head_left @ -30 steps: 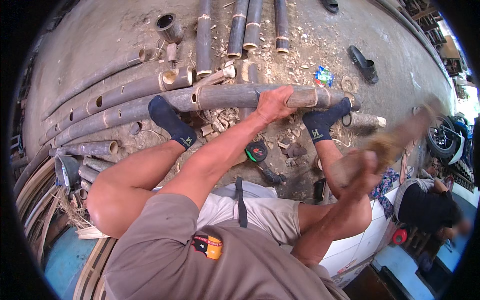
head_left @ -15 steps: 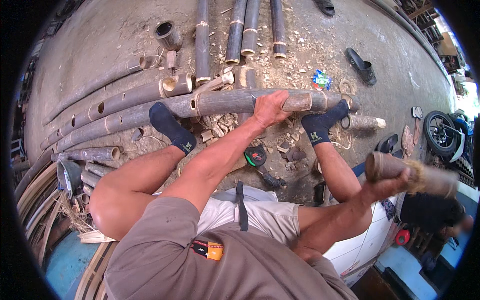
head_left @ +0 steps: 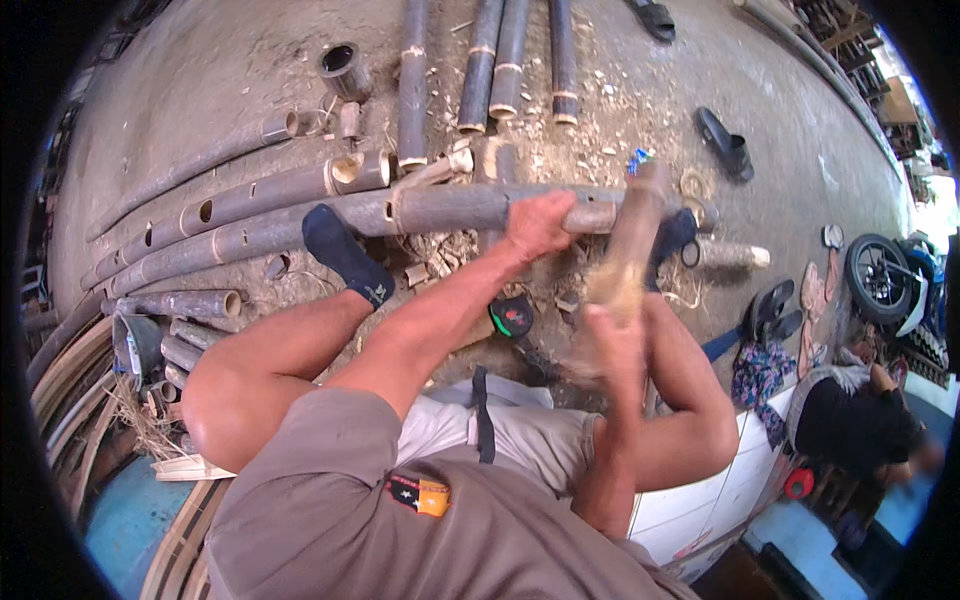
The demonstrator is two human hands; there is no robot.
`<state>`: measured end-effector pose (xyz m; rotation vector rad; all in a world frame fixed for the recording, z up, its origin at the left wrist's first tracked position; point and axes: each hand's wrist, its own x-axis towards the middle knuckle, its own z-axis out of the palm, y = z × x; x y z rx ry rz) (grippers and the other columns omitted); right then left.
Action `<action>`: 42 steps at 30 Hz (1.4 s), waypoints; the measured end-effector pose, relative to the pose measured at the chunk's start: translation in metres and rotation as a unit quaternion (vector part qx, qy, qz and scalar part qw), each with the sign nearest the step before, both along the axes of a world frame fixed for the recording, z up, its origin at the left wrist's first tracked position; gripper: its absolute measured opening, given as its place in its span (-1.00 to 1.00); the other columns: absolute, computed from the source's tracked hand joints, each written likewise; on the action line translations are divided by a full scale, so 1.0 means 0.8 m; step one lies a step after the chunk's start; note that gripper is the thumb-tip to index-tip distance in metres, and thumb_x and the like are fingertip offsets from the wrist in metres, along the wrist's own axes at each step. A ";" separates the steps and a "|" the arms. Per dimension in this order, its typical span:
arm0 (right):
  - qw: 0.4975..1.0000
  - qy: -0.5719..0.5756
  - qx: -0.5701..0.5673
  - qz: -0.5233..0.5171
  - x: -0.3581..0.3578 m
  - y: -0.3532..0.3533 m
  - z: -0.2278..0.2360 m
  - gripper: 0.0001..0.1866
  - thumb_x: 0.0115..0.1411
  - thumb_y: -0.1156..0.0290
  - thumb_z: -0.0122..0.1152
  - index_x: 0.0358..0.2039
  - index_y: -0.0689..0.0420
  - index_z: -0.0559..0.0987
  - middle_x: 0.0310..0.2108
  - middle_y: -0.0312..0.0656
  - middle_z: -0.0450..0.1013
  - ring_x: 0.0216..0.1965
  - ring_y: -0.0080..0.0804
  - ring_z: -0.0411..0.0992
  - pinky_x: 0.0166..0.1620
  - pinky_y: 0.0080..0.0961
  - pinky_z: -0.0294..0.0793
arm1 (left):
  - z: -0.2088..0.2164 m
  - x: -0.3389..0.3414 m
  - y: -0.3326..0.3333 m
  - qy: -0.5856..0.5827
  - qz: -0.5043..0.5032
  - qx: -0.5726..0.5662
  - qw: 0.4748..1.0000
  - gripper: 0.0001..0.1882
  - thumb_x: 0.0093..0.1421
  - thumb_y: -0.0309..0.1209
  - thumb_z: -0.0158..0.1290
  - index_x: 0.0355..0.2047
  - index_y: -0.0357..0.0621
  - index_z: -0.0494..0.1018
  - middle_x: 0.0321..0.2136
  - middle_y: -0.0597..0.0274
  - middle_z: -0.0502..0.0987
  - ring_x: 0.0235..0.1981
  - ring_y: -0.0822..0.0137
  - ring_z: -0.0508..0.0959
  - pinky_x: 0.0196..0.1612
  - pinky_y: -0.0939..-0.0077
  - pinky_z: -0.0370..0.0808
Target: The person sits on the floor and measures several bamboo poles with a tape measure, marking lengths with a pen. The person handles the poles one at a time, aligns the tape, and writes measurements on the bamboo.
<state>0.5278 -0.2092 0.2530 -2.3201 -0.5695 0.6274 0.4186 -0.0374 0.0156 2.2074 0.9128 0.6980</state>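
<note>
My left hand [head_left: 540,224] is closed around a chisel [head_left: 591,218] with a thick wooden handle. Its blade end is hidden by the hand, over a long dark bamboo pole [head_left: 450,209] lying across the floor. My right hand [head_left: 614,338], smeared by motion, is wrapped round a mallet [head_left: 636,225] that looks like a thick bamboo piece with a straw-coloured binding. In the picture the mallet's head overlaps the pole just right of the chisel handle; I cannot tell whether they touch. My socked feet [head_left: 343,252] rest against the pole on either side.
A second bamboo pole [head_left: 240,206] with cut holes lies behind at left. Several dark poles [head_left: 413,80] point away at the far side. A tape measure [head_left: 512,314] lies between my legs among wood chips. Sandals [head_left: 725,145] and a seated person [head_left: 850,415] are at right.
My right hand has swung the mallet from the far right inward and up toward the chisel handle. The left hand stays on the chisel at nearly the same place.
</note>
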 end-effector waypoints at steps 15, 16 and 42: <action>0.971 0.158 0.174 -0.041 -0.003 -0.059 -0.123 -0.35 0.28 0.34 0.30 0.33 0.29 0.37 0.09 -0.07 0.50 0.05 -0.28 0.49 0.13 -0.36 0.47 | -0.009 0.004 0.005 -0.010 0.021 0.000 1.000 -0.65 0.03 -0.15 0.33 -0.29 0.01 0.45 -0.38 0.15 0.57 -0.28 -0.05 0.65 -0.26 0.01 0.56; 0.972 0.122 0.188 -0.064 0.005 -0.063 -0.121 -0.36 0.29 0.33 0.29 0.32 0.30 0.36 0.08 -0.06 0.51 0.03 -0.28 0.49 0.12 -0.35 0.48 | -0.006 0.006 0.004 -0.020 0.030 0.008 0.999 -0.66 0.03 -0.16 0.33 -0.30 0.01 0.46 -0.40 0.15 0.56 -0.29 -0.05 0.65 -0.27 0.00 0.56; 0.969 0.105 0.190 0.115 -0.083 -0.007 -0.131 -0.06 0.16 0.47 0.31 0.52 0.28 0.10 0.35 0.07 0.29 0.34 -0.14 0.31 0.39 -0.28 0.23 | 0.026 -0.200 0.221 0.124 0.303 0.034 0.944 -0.48 0.07 -0.26 0.32 0.06 0.11 0.46 -0.03 0.13 0.55 0.09 0.06 0.53 0.18 -0.08 0.34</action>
